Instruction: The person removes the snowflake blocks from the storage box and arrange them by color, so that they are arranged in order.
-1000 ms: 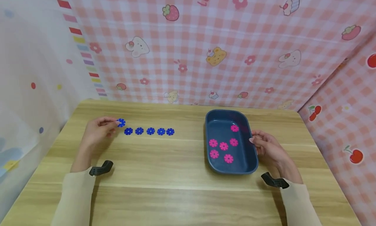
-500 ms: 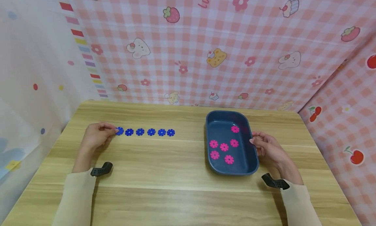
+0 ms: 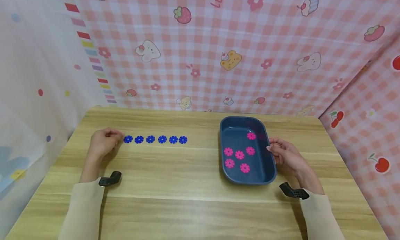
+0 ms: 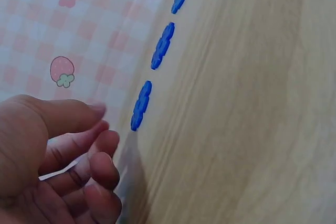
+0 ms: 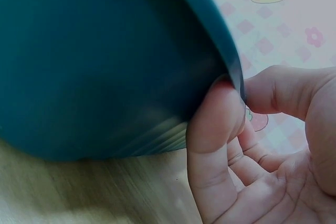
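A row of several blue notched discs, shaped like snowflake building pieces, lies flat on the wooden table; its leftmost disc [image 3: 128,139] is nearest my left hand [image 3: 106,142]. In the left wrist view this hand's fingers [image 4: 105,169] are loosely bent beside the disc, nothing between thumb and fingertips. My right hand [image 3: 288,157] pinches the right rim of a dark blue rectangular tray [image 3: 232,121]. From the right wrist, the thumb [image 5: 283,90] shows on one side of the rim and a finger on the other. Several pink notched discs, one a pink disc [image 3: 244,168], lie inside.
The wooden table [image 3: 175,205] carries both the row and the tray. A pink checked cloth [image 3: 200,35] with cartoon prints hangs behind its back edge. More cloth [image 3: 368,122] stands along the right side, and a white dotted cloth [image 3: 34,77] along the left.
My left hand has brought a blue disc down to the row's left end, laid it in line with the others and let go. My right hand still holds the tray's rim.
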Demonstrator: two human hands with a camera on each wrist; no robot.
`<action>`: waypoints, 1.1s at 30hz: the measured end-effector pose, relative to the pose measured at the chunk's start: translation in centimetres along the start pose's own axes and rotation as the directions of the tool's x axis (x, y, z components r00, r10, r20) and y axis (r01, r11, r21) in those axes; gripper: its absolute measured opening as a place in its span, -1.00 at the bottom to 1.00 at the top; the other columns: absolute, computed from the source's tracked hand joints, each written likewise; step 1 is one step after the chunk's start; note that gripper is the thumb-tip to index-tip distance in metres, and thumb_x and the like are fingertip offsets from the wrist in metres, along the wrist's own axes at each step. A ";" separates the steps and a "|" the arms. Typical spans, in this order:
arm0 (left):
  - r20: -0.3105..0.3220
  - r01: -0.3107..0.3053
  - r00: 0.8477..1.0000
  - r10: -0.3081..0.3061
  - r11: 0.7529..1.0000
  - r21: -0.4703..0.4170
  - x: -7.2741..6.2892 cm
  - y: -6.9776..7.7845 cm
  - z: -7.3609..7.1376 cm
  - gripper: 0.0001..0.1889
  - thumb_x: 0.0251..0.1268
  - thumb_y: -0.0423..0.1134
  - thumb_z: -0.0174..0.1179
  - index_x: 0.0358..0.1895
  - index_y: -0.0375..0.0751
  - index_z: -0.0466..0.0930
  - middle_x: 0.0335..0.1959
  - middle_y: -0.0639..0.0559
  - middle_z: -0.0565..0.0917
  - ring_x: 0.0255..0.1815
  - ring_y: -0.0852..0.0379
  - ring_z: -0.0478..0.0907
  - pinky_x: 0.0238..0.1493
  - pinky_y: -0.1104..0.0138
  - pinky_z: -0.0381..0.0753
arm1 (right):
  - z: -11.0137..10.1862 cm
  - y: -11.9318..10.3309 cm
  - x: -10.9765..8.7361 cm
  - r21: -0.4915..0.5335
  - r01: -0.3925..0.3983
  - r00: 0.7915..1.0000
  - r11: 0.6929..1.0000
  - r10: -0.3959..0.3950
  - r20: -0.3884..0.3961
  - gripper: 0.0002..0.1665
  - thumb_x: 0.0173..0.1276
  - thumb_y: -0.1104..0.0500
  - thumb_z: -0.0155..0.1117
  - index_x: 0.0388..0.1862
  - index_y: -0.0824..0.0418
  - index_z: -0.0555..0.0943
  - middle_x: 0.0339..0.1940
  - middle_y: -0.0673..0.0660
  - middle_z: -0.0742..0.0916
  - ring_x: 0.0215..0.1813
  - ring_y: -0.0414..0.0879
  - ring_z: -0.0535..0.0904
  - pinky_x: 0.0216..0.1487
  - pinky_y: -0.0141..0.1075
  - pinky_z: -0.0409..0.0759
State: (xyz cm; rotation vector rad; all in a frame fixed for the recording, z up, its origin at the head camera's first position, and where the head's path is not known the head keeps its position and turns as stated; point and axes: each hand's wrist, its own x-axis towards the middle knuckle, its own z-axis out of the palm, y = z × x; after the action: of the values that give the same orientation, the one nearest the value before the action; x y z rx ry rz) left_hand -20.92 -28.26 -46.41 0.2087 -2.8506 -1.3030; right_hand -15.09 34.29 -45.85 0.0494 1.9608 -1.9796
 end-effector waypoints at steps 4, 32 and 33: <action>-0.046 -0.031 0.999 0.029 0.999 -0.040 -0.2 0.3 -0.1 -0.59 0.54 0.00 0.15 0.06 -0.33 0.66 -0.30 -0.06 0.68 -0.45 0.25 0.56 -0.45 0.41 0.58 | 0.2 0.0 0.2 -0.025 0.004 1.000 1.000 -0.004 0.000 -0.66 0.60 0.15 0.17 0.16 0.26 0.33 -0.29 -0.11 0.71 -0.37 -0.29 0.65 -0.31 -0.42 0.69; 0.204 -0.301 0.919 0.339 0.933 -0.197 -1.6 7.6 7.6 -0.29 0.44 0.13 0.25 0.52 -0.09 0.31 0.50 -0.23 0.40 0.39 -0.24 0.51 0.30 -0.06 0.61 | 0.1 -0.1 0.2 -0.024 -0.003 1.000 1.000 0.003 0.001 -0.71 0.60 0.17 0.15 0.14 0.22 0.32 -0.35 -0.13 0.70 -0.42 -0.29 0.64 -0.35 -0.43 0.67; 0.214 -0.304 0.915 0.343 0.932 -0.196 -1.7 7.8 7.9 -0.29 0.44 0.12 0.26 0.53 -0.07 0.30 0.51 -0.22 0.39 0.39 -0.24 0.51 0.30 -0.06 0.61 | 0.0 -0.1 0.2 -0.025 -0.002 1.000 1.000 0.002 0.000 -0.72 0.61 0.17 0.14 0.14 0.22 0.32 -0.37 -0.14 0.70 -0.43 -0.29 0.64 -0.35 -0.43 0.67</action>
State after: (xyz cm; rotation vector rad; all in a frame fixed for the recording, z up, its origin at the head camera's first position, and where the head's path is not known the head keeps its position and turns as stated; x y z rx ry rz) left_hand -20.62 -17.08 -45.57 -0.4406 -2.7781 -1.5607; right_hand -15.26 34.21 -45.80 0.0444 1.9846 -1.9532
